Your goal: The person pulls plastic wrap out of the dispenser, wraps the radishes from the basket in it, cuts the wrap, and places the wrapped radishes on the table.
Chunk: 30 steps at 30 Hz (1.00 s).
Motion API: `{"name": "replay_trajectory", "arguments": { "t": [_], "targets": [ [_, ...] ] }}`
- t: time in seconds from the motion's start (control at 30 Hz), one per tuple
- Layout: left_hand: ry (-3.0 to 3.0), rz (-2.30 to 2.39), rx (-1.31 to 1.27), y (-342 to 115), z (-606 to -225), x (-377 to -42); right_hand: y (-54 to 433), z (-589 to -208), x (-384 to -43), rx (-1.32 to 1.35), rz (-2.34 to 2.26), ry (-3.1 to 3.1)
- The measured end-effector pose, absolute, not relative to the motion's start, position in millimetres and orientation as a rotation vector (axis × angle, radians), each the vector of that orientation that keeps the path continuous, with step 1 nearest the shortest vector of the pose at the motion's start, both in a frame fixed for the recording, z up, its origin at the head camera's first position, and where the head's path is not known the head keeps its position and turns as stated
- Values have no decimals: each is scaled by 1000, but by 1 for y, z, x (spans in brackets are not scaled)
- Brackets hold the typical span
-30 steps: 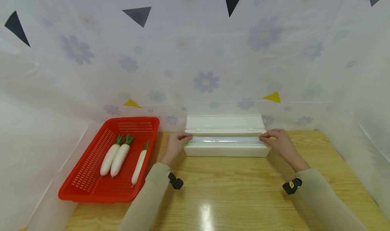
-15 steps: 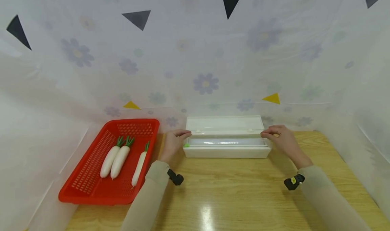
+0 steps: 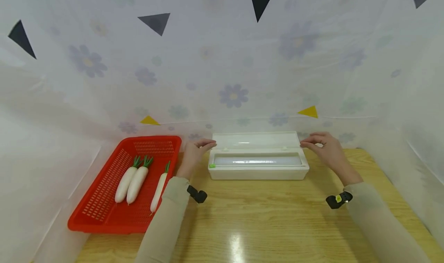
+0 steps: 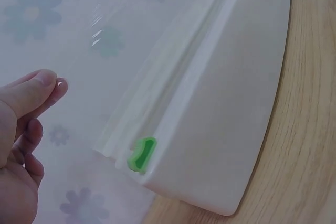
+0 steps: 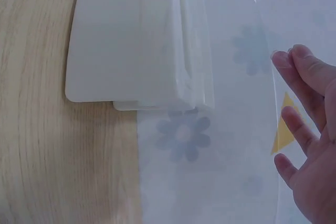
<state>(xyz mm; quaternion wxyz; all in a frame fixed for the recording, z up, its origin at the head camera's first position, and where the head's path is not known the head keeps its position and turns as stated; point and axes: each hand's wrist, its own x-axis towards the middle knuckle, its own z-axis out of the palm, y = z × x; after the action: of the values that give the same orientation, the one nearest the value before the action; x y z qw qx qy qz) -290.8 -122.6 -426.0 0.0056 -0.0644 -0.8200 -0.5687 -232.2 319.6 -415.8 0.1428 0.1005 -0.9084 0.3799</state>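
A white cling film dispenser box (image 3: 258, 174) stands on the table with its lid (image 3: 254, 139) raised at the back. Inside it lies the roll (image 3: 222, 162). My left hand (image 3: 194, 155) pinches one corner of the clear cling film (image 4: 96, 39) between thumb and forefinger, beside the lid's left end. At the other end, my right hand (image 3: 327, 151) pinches the opposite corner. Glints in both wrist views show the film stretched between the hands, above the box. At the box's left end sits a green slide cutter (image 4: 143, 155).
To the left, a red plastic basket (image 3: 111, 227) holds three white radishes (image 3: 137, 183) with green tops. The wooden table (image 3: 263, 216) spreads in front of the box. A flower-patterned sheet (image 3: 236, 62) hangs close behind it.
Both hands have risen from the box opening to about the height of the raised lid, lifting the film's edge. They have also spread slightly apart.
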Motion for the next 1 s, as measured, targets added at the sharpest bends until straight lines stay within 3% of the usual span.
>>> {"name": "replay_trajectory", "arguments": {
  "t": [1.0],
  "targets": [
    [-2430, -1754, -367, -133, -364, -275, 313, -361, -221, 357, 1030, -2385]
  ]
}}
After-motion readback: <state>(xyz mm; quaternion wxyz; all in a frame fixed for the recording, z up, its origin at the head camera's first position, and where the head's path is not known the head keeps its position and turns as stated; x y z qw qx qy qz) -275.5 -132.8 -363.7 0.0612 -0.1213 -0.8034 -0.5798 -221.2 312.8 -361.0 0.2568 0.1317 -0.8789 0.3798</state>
